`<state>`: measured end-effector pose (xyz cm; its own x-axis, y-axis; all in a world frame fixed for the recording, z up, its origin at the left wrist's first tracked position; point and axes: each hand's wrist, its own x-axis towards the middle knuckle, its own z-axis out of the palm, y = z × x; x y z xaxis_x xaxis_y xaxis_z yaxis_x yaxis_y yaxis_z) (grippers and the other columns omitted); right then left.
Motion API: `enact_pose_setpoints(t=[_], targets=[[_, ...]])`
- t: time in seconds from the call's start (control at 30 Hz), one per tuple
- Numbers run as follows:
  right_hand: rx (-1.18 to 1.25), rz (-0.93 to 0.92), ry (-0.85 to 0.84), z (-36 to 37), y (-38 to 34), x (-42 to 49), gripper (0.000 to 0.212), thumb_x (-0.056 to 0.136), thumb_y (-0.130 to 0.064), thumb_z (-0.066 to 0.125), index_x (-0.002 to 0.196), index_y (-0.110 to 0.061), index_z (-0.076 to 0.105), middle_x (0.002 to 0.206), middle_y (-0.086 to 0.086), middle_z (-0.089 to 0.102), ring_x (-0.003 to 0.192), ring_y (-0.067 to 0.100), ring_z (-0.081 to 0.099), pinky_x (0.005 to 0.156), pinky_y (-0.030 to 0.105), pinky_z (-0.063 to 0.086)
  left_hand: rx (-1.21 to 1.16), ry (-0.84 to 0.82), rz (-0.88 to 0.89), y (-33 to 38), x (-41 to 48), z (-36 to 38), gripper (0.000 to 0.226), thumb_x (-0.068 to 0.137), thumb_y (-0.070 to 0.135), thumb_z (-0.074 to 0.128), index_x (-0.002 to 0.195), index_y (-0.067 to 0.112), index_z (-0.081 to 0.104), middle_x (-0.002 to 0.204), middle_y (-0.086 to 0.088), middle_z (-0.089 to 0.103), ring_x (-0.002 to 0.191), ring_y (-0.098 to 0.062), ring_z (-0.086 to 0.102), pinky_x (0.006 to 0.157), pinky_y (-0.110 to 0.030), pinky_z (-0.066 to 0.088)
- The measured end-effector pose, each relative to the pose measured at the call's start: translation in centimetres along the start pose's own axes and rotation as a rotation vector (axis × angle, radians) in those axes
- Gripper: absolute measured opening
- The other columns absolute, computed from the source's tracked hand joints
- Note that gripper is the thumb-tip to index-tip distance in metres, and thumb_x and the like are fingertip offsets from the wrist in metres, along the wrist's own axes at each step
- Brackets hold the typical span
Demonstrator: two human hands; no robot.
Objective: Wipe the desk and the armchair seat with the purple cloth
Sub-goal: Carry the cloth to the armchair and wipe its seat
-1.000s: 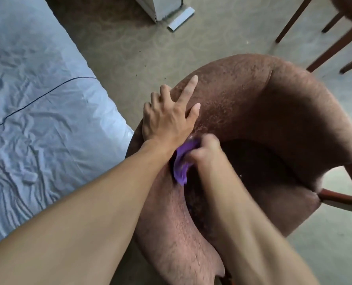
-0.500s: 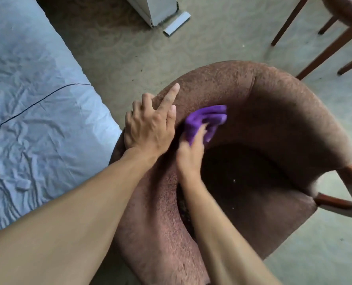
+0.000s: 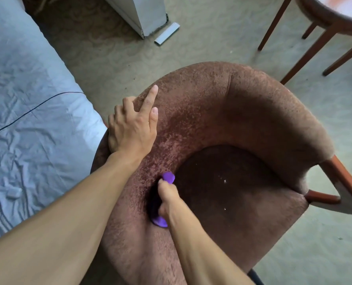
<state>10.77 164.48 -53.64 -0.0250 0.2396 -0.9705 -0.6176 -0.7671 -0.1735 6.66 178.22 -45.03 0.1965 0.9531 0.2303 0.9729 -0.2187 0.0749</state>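
Note:
A brown upholstered armchair (image 3: 243, 103) with a curved back fills the middle of the view; its dark seat (image 3: 228, 194) carries a few pale crumbs. My left hand (image 3: 132, 128) rests flat on top of the chair's left backrest, fingers apart, index finger pointing up. My right hand (image 3: 169, 200) is closed on the purple cloth (image 3: 168, 177), pressing it against the inner left wall of the chair just above the seat's edge. Most of the cloth is hidden under the hand; purple shows above and below it.
A bed with a wrinkled pale blue sheet (image 3: 27, 112) lies close on the left. Patterned carpet (image 3: 113, 54) surrounds the chair. A white cabinet base (image 3: 142, 15) stands at the top. A round wooden table with slanted legs (image 3: 323, 31) is at the top right.
My right hand has pulled the purple cloth from high on the backrest's inner side down toward the seat's left edge. My left hand has stayed on the backrest.

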Motion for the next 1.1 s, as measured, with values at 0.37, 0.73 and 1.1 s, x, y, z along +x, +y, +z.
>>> enact_pose_setpoints(t=[0.37,0.73,1.1], targets=[[0.379,-0.365,0.118,-12.2,-17.5,-0.3,0.048,0.076,-0.013,0.078,0.119,-0.003,0.061,0.105,0.015,0.069,0.076,0.025,0.065,0.062,0.036,0.054,0.0,0.054,-0.008,-0.1,0.2,0.8,0.048,0.103,0.049,0.034,0.151,0.05,0.033,0.12,-0.011,0.055,0.097,-0.035,0.055,0.084,-0.051,0.045],[-0.691,-0.978,-0.197,-2.8,5.3,1.4,0.057,0.101,-0.011,0.044,0.156,-0.02,0.032,0.155,-0.009,0.026,0.149,0.005,0.011,0.127,0.034,0.006,0.042,0.064,0.05,-0.2,-0.7,0.6,0.051,0.104,0.047,0.031,0.155,0.04,0.031,0.132,-0.016,0.053,0.105,-0.039,0.054,0.084,-0.053,0.042],[0.004,-0.242,0.281,-22.1,7.4,5.1,0.015,0.102,-0.011,0.055,0.095,-0.008,0.068,0.095,0.019,0.073,0.099,0.039,0.067,0.082,0.051,0.056,0.142,0.102,0.088,0.9,-3.5,0.2,0.078,0.088,0.047,0.054,0.156,0.031,0.023,0.153,-0.019,0.038,0.136,-0.041,0.04,0.104,-0.059,0.033]])
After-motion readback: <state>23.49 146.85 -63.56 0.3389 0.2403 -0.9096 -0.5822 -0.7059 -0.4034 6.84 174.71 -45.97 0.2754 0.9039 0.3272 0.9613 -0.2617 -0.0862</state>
